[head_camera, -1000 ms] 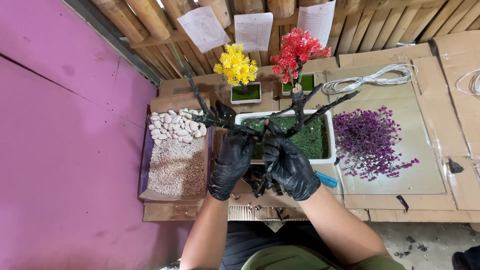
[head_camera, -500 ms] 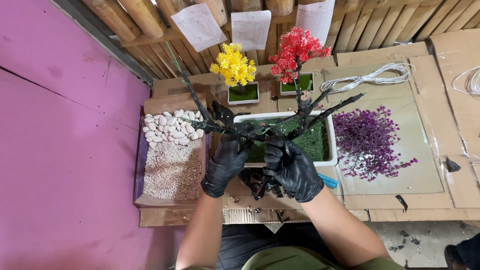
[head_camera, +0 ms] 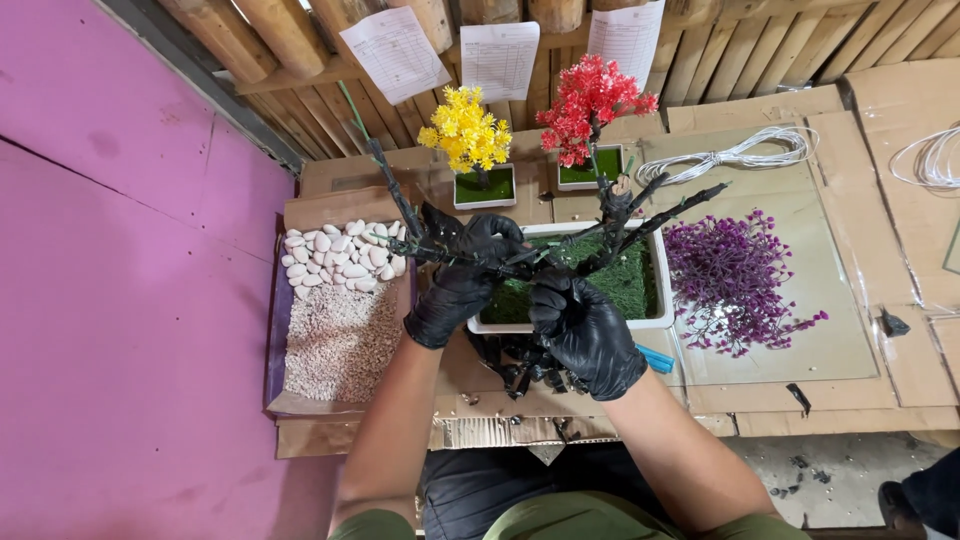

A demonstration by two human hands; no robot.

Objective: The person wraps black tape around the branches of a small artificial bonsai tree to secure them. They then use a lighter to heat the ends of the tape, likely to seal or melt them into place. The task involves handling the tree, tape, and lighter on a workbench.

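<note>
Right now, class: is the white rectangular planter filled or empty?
Filled. The white planter holds a green moss-like mat up to its rim; what lies beneath cannot be told.

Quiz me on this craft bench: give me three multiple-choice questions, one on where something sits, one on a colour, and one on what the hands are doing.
1. Where does the purple foliage lie?
A. In the box of pebbles
B. On the glass sheet right of the white tray
C. In the person's lap

2. What colour are the two small finished trees at the back?
A. Yellow and red
B. Blue and white
C. Both purple

3. What are the hands doing?
A. Resting flat
B. Both gripping the dark bare branches
C. Holding scissors

Answers:
B: it is spread on the glass sheet beside the white tray.
A: the yellow tree and red tree show it.
B: the left hand and right hand close round the dark bare branches.
</note>
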